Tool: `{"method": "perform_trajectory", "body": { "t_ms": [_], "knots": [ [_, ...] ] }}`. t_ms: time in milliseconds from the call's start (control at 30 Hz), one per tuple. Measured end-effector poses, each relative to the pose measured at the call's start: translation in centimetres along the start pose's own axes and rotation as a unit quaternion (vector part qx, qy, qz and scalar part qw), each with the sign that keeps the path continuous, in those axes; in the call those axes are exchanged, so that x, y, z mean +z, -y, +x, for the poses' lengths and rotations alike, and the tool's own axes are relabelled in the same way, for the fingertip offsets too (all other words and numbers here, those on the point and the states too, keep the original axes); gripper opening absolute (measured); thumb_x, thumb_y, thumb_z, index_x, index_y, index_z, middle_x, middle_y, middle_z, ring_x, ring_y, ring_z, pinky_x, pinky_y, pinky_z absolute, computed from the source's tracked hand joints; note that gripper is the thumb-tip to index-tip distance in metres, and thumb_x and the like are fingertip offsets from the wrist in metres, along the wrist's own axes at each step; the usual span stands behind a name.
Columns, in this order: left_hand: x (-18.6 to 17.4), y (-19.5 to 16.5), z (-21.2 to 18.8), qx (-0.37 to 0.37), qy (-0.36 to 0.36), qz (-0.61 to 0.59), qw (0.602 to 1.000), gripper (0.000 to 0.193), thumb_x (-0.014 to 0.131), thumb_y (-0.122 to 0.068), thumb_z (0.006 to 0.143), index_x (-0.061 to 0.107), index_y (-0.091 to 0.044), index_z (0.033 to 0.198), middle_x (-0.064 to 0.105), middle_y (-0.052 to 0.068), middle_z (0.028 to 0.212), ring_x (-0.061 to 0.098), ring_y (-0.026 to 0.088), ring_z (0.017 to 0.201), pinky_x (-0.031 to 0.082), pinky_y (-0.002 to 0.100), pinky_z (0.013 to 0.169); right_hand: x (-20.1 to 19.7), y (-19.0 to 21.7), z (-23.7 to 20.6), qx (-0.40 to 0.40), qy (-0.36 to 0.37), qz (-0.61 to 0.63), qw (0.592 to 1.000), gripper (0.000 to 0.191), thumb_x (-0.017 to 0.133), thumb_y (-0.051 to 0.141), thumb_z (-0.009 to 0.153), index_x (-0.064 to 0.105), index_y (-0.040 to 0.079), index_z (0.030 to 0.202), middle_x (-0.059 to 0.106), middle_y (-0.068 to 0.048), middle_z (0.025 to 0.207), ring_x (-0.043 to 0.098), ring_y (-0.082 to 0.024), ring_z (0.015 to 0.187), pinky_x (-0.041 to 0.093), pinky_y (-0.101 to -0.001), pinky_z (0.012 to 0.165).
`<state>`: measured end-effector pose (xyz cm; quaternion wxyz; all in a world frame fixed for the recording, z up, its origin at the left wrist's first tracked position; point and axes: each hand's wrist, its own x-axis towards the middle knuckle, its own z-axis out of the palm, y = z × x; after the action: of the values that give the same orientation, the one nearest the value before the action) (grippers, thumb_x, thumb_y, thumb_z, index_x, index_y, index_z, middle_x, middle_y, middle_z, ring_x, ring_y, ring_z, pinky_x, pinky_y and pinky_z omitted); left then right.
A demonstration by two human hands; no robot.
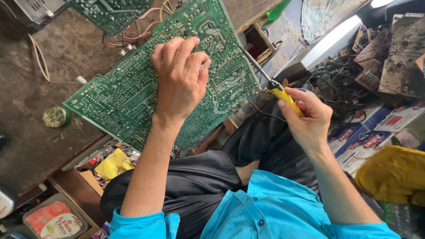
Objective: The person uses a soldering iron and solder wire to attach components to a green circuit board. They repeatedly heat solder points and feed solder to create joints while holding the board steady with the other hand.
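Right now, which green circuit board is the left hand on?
The large green circuit board at centre, solder side up; the left hand rests on it. The second board lies at the top edge, untouched. The right hand holds a yellow-handled soldering iron.

Glossy green circuit board (133, 102), rough worn wooden bench (53, 53)

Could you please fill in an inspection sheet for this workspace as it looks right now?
Surface: worn brown bench.
Job's things: large green circuit board, solder side up; yellow-handled soldering iron, tip at the board.
Clutter: small round tin, open drawer of bits, scrap boards.
Grippers: left hand rests on the board, pinching something thin; right hand grips the iron.
Cables: white cord, tangled wires.
Surroundings: printed cartons.
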<state>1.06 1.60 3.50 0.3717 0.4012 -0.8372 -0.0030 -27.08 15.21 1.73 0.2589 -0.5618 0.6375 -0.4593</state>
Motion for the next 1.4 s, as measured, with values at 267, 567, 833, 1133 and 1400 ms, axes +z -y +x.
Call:
{"method": "perform_trajectory", "body": {
  "t_ms": [267,567,833,1133,1400],
  "knots": [
    [0.6,-0.2,-0.2,0.004,-0.005,0.001,1.000,0.021,0.081,-0.012,0.099,0.063,-0.008,0.110,0.058,0.009,0.137,0.051,0.029,0.130,0.034,0.051,0.112,-0.1,0.2,0.4,-0.026,-0.001,-0.030,0.999,0.026,0.078,0.001,0.097,0.072,-0.001,0.122,0.065,0.001,0.095,0.046,0.001,0.069,0.035,-0.0161,0.058],
    [1.5,-0.9,-0.2,0.000,-0.001,0.009,1.000,0.020,0.080,-0.011,0.099,0.064,-0.007,0.111,0.058,0.010,0.138,0.051,0.030,0.132,0.034,0.051,0.113,1.2,-0.6,-0.1,-0.020,-0.007,-0.028,0.999,0.026,0.080,0.003,0.095,0.073,0.000,0.120,0.067,0.002,0.090,0.047,0.001,0.066,0.036,-0.0165,0.057],
    [1.8,-1.1,-0.3,-0.007,-0.010,0.011,1.000,0.020,0.079,-0.011,0.099,0.063,-0.006,0.111,0.057,0.010,0.139,0.051,0.030,0.132,0.034,0.051,0.114,2.3,-0.7,0.1,-0.020,-0.008,-0.021,1.000,0.027,0.080,0.003,0.095,0.073,-0.001,0.121,0.067,0.001,0.088,0.047,0.001,0.064,0.035,-0.0177,0.055],
    [1.9,-1.1,-0.4,-0.004,-0.016,0.013,1.000,0.021,0.079,-0.010,0.100,0.062,-0.006,0.113,0.056,0.011,0.140,0.051,0.030,0.133,0.033,0.050,0.115,2.7,-0.8,0.1,-0.019,-0.004,-0.009,1.000,0.028,0.079,0.003,0.096,0.072,-0.001,0.123,0.066,0.000,0.090,0.047,0.001,0.065,0.034,-0.0172,0.055],
    [2.1,-1.1,-0.4,-0.004,-0.019,0.016,1.000,0.021,0.079,-0.011,0.101,0.063,-0.006,0.113,0.056,0.011,0.140,0.050,0.029,0.133,0.033,0.050,0.115,2.8,-1.0,0.0,-0.025,-0.006,-0.017,1.000,0.028,0.080,0.003,0.096,0.073,-0.001,0.122,0.067,0.000,0.091,0.047,0.000,0.065,0.034,-0.0178,0.055]
  ]
}}
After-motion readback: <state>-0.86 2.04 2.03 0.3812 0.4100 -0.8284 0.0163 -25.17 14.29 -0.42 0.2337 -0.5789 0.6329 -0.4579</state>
